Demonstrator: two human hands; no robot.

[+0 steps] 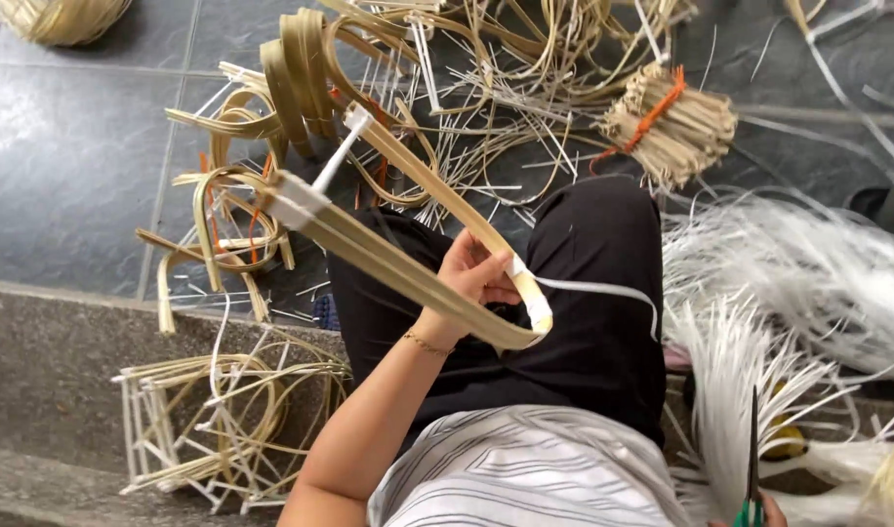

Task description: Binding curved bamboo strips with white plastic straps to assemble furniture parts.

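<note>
Bent bamboo loop (418,244) is clamped in left hand (471,278) at its taped bend, steadied over lap. Scissors (752,468) are gripped upright in right hand (774,512), near right, blades clear of white strips (759,322).

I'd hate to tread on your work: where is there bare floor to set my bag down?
Bare grey floor tiles lie at the far left, bordered by the bent cane strips and the stone step. Ahead of the knees, loose strips crowd the floor; to the right, white fibre covers it.
</note>
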